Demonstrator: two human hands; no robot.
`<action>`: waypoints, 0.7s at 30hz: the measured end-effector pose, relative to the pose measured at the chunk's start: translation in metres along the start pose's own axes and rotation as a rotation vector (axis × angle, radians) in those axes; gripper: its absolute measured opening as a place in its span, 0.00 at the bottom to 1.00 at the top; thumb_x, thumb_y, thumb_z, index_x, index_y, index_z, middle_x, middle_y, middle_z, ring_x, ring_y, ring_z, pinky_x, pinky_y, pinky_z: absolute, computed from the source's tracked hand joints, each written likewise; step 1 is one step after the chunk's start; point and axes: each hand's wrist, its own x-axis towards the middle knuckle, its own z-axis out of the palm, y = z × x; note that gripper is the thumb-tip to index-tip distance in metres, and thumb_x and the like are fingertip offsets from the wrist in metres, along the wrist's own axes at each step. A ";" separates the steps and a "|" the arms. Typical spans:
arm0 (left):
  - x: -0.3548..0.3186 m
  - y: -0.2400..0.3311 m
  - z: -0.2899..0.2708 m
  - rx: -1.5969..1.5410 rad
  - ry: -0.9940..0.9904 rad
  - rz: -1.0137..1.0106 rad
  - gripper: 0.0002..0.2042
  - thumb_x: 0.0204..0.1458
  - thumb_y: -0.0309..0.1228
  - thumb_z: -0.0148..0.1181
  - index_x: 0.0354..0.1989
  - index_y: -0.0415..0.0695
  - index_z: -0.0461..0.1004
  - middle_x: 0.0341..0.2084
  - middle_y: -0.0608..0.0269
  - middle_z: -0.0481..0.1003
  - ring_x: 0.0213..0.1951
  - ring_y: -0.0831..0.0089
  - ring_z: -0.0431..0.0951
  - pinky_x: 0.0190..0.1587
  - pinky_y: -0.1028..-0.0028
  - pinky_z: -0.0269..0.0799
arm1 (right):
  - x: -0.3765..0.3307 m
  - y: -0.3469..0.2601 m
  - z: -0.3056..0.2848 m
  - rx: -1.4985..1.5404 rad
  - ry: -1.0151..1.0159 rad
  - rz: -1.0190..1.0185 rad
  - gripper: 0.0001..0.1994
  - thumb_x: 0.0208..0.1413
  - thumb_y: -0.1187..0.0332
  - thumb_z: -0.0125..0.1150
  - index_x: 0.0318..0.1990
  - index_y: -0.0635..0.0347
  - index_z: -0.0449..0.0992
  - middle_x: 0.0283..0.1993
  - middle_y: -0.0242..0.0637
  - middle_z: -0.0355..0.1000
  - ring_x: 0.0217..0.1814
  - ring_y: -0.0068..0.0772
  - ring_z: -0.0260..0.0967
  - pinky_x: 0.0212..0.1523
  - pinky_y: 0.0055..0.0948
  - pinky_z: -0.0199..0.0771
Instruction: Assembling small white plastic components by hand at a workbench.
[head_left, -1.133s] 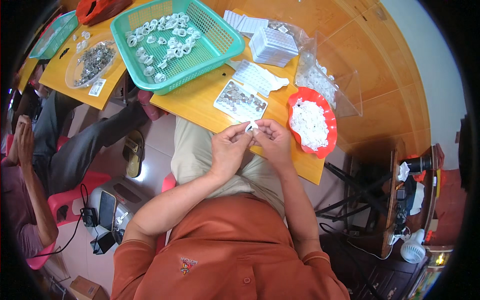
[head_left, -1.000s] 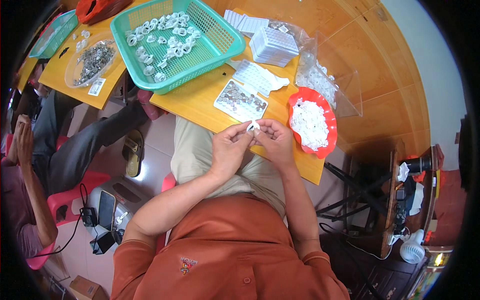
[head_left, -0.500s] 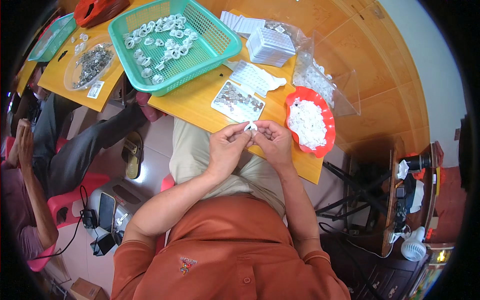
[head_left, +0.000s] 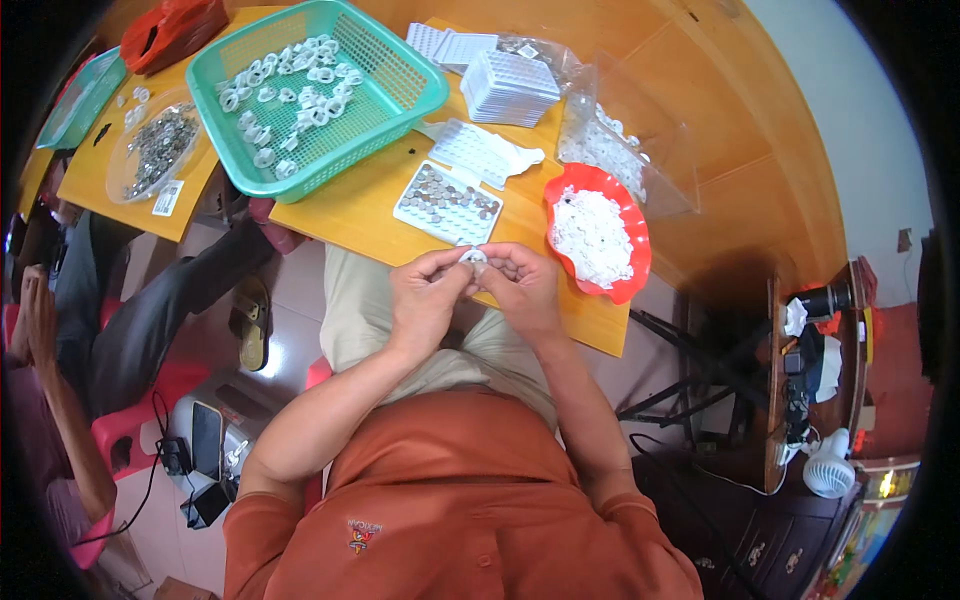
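Note:
A small white plastic ring-shaped part [head_left: 473,256] is pinched between both hands just off the table's front edge. My left hand [head_left: 424,298] closes on its left side, thumb and index finger together. From the right, my right hand [head_left: 521,290] grips it in the same way, and the thumb tips hide its lower half. Just beyond the fingers lies a white dimpled tray [head_left: 424,221] bearing several small round metallic discs [head_left: 452,194]. Right of my right hand stands a red scalloped dish [head_left: 640,262] heaped with small white pieces [head_left: 594,238].
A green basket [head_left: 330,165] with white ring parts stands at the left. Stacked white trays [head_left: 510,88] and a clear bag of white parts [head_left: 612,150] are farther back. A round container of metal bits [head_left: 160,150] sits on the far-left table. Another person's hands [head_left: 37,315] show at the left.
The whole view has shifted, so the table things appear farther left. Both hands still pinch the ring part, and my thumbs now cover more of it; its dark middle no longer shows.

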 end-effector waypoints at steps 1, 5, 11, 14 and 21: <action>0.000 0.000 0.000 -0.021 0.013 0.003 0.11 0.52 0.21 0.57 0.44 0.30 0.75 0.27 0.61 0.77 0.26 0.82 0.74 0.29 0.83 0.70 | 0.000 0.000 0.001 0.037 -0.006 0.010 0.08 0.55 0.81 0.53 0.43 0.72 0.72 0.33 0.38 0.76 0.32 0.23 0.74 0.33 0.21 0.76; 0.000 -0.004 0.000 -0.038 0.028 -0.009 0.12 0.52 0.21 0.57 0.44 0.28 0.75 0.27 0.61 0.77 0.26 0.82 0.74 0.30 0.83 0.69 | -0.001 0.000 0.000 0.026 -0.001 -0.017 0.08 0.55 0.81 0.53 0.42 0.73 0.72 0.34 0.39 0.76 0.32 0.22 0.74 0.34 0.20 0.75; -0.001 -0.004 0.002 -0.056 -0.011 -0.007 0.13 0.52 0.20 0.59 0.46 0.30 0.74 0.30 0.60 0.78 0.27 0.81 0.75 0.31 0.83 0.71 | -0.005 -0.012 -0.013 -0.160 0.082 -0.020 0.10 0.55 0.76 0.58 0.44 0.71 0.74 0.32 0.35 0.76 0.31 0.19 0.72 0.33 0.20 0.74; -0.002 -0.001 0.003 -0.081 -0.003 -0.024 0.13 0.52 0.20 0.59 0.47 0.30 0.73 0.31 0.59 0.78 0.28 0.81 0.75 0.32 0.82 0.72 | -0.002 -0.022 -0.042 -0.327 0.177 -0.058 0.09 0.53 0.73 0.60 0.41 0.68 0.76 0.28 0.32 0.75 0.29 0.17 0.70 0.31 0.20 0.71; -0.003 0.000 0.004 -0.067 -0.009 -0.057 0.13 0.52 0.19 0.58 0.46 0.30 0.73 0.31 0.59 0.78 0.28 0.80 0.75 0.32 0.82 0.72 | 0.041 -0.026 -0.108 -0.979 0.319 -0.184 0.14 0.47 0.72 0.63 0.43 0.67 0.77 0.31 0.41 0.76 0.27 0.29 0.73 0.32 0.27 0.72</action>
